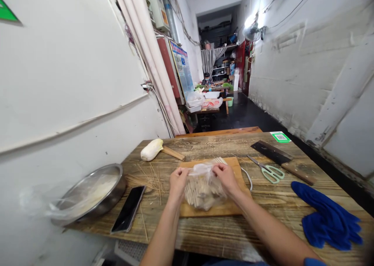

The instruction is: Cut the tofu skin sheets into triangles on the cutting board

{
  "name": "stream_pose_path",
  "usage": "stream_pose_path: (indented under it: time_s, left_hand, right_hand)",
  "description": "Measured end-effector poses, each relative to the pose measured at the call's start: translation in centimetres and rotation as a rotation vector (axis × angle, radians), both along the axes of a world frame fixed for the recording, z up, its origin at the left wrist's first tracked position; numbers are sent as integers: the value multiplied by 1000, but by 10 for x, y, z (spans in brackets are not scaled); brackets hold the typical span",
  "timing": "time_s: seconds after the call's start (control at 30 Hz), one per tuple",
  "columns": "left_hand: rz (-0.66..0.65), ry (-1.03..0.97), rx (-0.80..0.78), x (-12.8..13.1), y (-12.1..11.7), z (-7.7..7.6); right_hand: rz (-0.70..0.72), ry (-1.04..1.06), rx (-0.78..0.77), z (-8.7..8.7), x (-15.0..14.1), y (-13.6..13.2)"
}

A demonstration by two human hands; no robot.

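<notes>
A clear plastic bag (203,188) of pale food pieces lies on a wooden cutting board (230,208) in the middle of the wooden table (263,219). My left hand (177,180) grips the bag's left top edge with closed fingers. My right hand (225,177) pinches the bag's right top edge. Both hands are pulling at the bag's mouth, with pale sticks showing at the opening.
Left of the board lie a black phone (129,208), scattered bamboo skewers (152,178) and a metal basin (90,192) covered with plastic. A white vegetable (151,149) lies at the back. Scissors (270,171), a cleaver (282,160) and a blue cloth (327,217) are on the right. A person sits far down the corridor.
</notes>
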State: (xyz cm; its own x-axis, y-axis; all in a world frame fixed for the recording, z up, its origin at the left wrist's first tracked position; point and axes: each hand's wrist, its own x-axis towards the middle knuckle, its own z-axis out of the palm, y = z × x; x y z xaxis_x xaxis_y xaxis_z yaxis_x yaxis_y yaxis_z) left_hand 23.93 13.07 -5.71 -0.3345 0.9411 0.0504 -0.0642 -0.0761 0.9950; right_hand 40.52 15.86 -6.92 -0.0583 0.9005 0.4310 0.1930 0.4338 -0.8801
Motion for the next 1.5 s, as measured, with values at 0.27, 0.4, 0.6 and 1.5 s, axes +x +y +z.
stream_pose_path:
  time_s: [0.27,0.4,0.6,1.5]
  left_hand:
    - [-257,-80,98,9,-14,27]
    - [-275,13,263,2,-12,39]
    - [-90,432,350,-2,-3,12]
    - [-38,706,298,-63,-132,-34]
  right_hand:
    - [227,16,-90,5,7,2]
    - [275,-69,-89,9,12,-1]
    - [203,-60,-52,20,22,6]
    - [287,-408,-88,76,146,-74]
